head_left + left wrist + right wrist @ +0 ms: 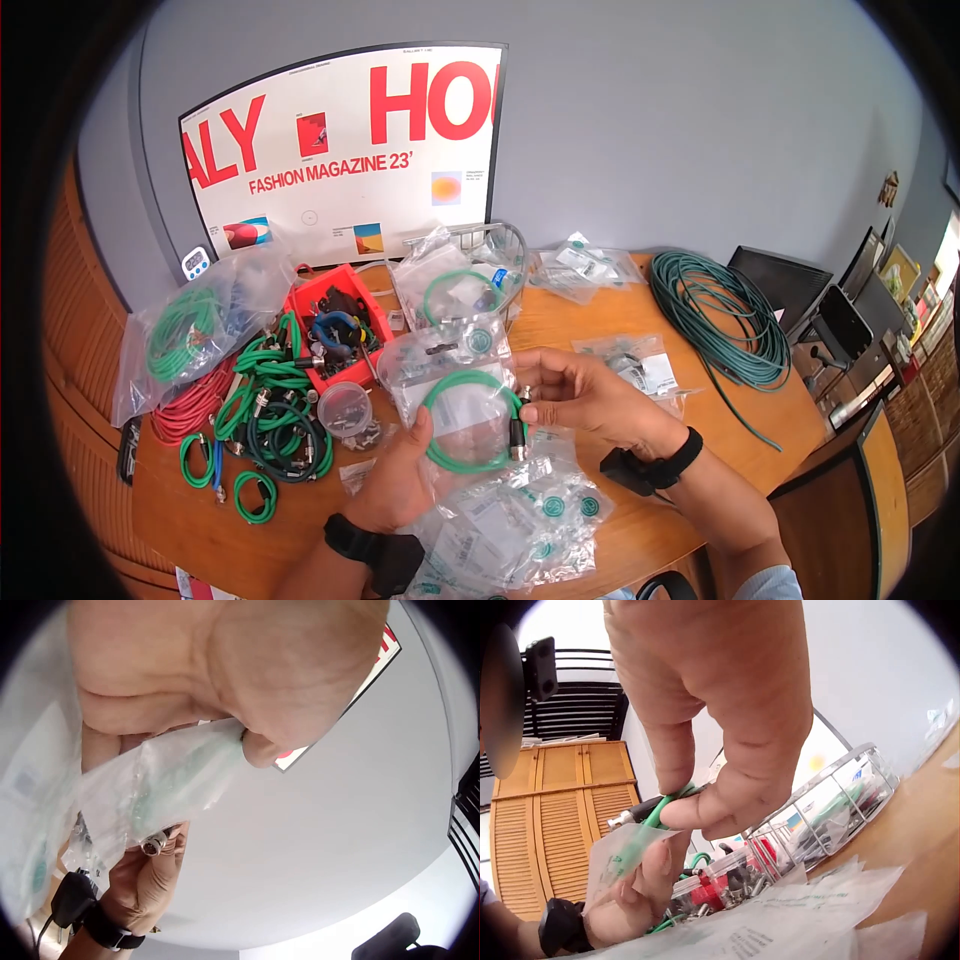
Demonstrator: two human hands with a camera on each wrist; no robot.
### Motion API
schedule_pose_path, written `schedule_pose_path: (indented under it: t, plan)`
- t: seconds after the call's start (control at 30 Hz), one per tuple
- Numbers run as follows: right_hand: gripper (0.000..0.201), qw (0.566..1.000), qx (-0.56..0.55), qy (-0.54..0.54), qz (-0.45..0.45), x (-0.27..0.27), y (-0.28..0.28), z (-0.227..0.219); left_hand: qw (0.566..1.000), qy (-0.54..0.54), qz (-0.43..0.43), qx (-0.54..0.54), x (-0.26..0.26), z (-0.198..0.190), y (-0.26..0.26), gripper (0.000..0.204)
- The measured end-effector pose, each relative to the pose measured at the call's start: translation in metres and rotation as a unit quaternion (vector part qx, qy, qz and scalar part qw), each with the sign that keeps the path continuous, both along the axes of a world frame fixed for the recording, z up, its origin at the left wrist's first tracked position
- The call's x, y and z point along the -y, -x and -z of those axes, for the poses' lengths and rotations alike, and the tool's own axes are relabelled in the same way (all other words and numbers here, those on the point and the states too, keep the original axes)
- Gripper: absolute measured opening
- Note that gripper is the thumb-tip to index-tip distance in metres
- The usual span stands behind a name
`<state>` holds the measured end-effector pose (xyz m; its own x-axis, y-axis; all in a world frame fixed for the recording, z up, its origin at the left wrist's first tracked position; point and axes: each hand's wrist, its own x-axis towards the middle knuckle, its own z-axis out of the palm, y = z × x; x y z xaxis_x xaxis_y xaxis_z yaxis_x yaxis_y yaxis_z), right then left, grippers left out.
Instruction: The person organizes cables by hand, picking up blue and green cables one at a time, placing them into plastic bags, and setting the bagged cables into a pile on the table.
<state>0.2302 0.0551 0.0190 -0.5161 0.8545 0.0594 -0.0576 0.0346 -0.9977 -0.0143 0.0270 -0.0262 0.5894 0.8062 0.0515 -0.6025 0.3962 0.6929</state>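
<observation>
A coiled green cable [468, 467] with black and metal connectors lies in or against a clear plastic bag [400, 355], held up over the table. My left hand [392, 482] grips the bag's left side, thumb in front. My right hand [590, 400] pinches the cable at its connectors on the right side; in the right wrist view, thumb and fingers of the right hand [720, 727] close on the green cable [657, 814]. The left wrist view shows the bag [112, 802] under the left hand [225, 667]. Whether the coil is fully inside the bag I cannot tell.
Flat plastic bags [500, 540] lie below the hands. At left are green and red cables [190, 400], a red bin [375, 310] and a round clear tub [344, 410]. Behind stands a wire basket [515, 270]; a dark green cable coil [700, 320] lies at right.
</observation>
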Motion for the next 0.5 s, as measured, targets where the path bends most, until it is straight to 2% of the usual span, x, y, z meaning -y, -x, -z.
schedule_pose_path:
  t: [0.1, 0.2, 0.3, 0.37, 0.4, 0.43, 0.5]
  plan:
    - [0.042, 0.998, -0.017, 0.051, -0.014, -0.002, -0.002, -0.001, 1.000, 0.005, 0.008, -0.019, -0.002, 0.004, 0.002, 0.069]
    - [0.043, 0.997, 0.044, -0.002, -0.060, -0.006, -0.008, 0.000, 0.999, 0.020, 0.016, -0.044, -0.001, 0.003, 0.005, 0.067]
    - [0.039, 0.998, 0.049, -0.003, -0.050, -0.007, -0.012, -0.008, 0.997, 0.009, 0.014, -0.080, -0.002, 0.001, 0.003, 0.059]
    - [0.033, 0.998, 0.032, 0.039, -0.042, -0.008, -0.014, -0.011, 0.995, -0.003, 0.004, -0.099, -0.003, 0.003, 0.002, 0.054]
    - [0.033, 0.998, 0.032, 0.038, -0.042, -0.008, -0.014, -0.009, 0.989, -0.032, 0.003, -0.145, -0.004, 0.006, 0.003, 0.049]
    - [0.031, 0.999, 0.042, 0.026, -0.013, -0.008, -0.012, -0.005, 0.980, -0.061, 0.001, -0.190, -0.004, 0.007, 0.004, 0.044]
    - [0.029, 0.998, 0.052, 0.014, 0.014, -0.007, -0.007, -0.001, 0.981, -0.062, -0.011, -0.184, -0.001, 0.004, 0.001, 0.042]
